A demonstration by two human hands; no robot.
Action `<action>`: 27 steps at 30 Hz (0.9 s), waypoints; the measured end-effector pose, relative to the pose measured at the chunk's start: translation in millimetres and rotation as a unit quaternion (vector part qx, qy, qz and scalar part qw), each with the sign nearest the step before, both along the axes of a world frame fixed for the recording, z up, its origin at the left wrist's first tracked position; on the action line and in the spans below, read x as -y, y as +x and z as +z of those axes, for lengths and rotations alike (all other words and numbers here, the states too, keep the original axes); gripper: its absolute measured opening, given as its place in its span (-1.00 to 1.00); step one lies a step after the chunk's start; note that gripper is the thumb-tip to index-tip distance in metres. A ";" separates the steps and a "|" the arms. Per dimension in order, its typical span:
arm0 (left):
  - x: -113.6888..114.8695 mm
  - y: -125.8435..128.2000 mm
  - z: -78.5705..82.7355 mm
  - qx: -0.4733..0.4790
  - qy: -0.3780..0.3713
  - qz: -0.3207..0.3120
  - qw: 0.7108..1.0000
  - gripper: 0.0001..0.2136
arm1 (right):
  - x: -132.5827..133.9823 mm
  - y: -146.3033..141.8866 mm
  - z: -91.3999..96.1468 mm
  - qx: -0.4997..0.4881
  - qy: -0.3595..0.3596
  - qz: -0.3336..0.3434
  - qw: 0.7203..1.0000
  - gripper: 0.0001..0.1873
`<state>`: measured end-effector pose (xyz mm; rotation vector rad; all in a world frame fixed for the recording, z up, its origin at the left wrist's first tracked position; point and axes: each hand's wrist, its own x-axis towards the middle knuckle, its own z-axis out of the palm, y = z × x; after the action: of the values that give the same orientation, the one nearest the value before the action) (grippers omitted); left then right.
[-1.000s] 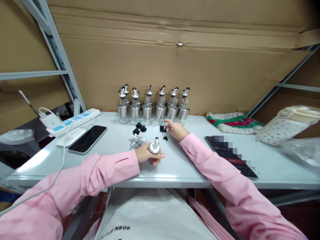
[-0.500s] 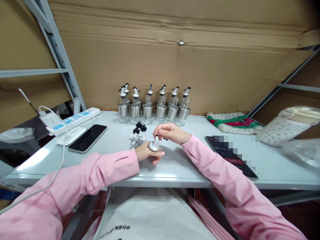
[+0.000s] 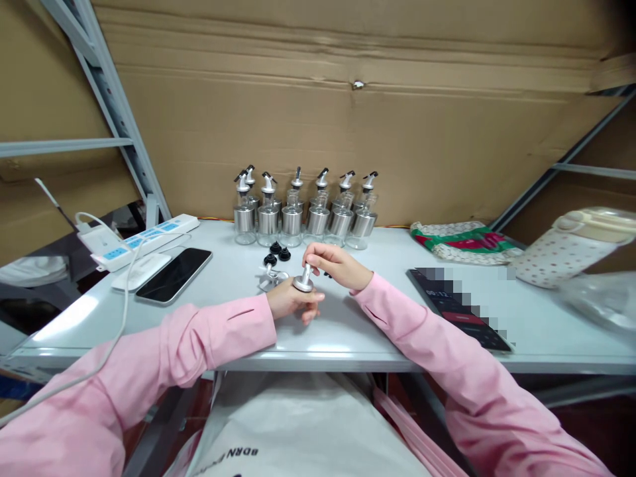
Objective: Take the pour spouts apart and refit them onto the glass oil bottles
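From my end of the feed, I'd call it part done. Toward the back of the table [image 3: 377, 331], 7 pourers [image 3: 297, 179] sit on btls [image 3: 245, 218]; 4 front-row btls show bare necks, so prob. those are left — plus the silver pourer top [image 3: 303, 285] in hand, not on a btl yet. It's over the near half, spout up. L hand [image 3: 287, 301] is clamped round its base; R hand [image 3: 340, 265] has thumb + fingertips at the spout, but can't tell if they're closed on it or on a small pc.

Count: 6 btls in front, at least 5 behind, partly hidden. 3 black stoppers [image 3: 284, 254] nearby. Loose silver parts [image 3: 271, 281] by L hand overlap — can't get a no. Black bits [image 3: 326, 274] under R hand: mostly hidden, no count. 2 phones [image 3: 173, 277], 1 power strip [image 3: 146, 242].
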<state>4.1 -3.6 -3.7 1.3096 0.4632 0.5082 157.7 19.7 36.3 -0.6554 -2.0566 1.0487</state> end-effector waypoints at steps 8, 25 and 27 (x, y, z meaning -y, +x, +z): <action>1.4 -0.3 2.8 -0.010 -0.013 -0.001 1.000 -0.56 | 2.7 0.2 2.1 0.091 0.055 -0.054 0.993 -0.44; 0.2 -1.6 2.8 -0.066 0.074 -0.027 0.995 -0.57 | 4.7 0.7 3.9 0.075 -0.027 -0.031 0.996 -0.54; -0.3 -2.3 1.5 -0.068 0.089 -0.030 0.993 -0.57 | 6.4 -1.3 4.0 0.035 -0.065 -0.003 0.997 -0.53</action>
<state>1.9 -3.3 -2.1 1.5321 0.4975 0.4183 156.4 13.2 40.2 -0.7722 -2.0568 1.1792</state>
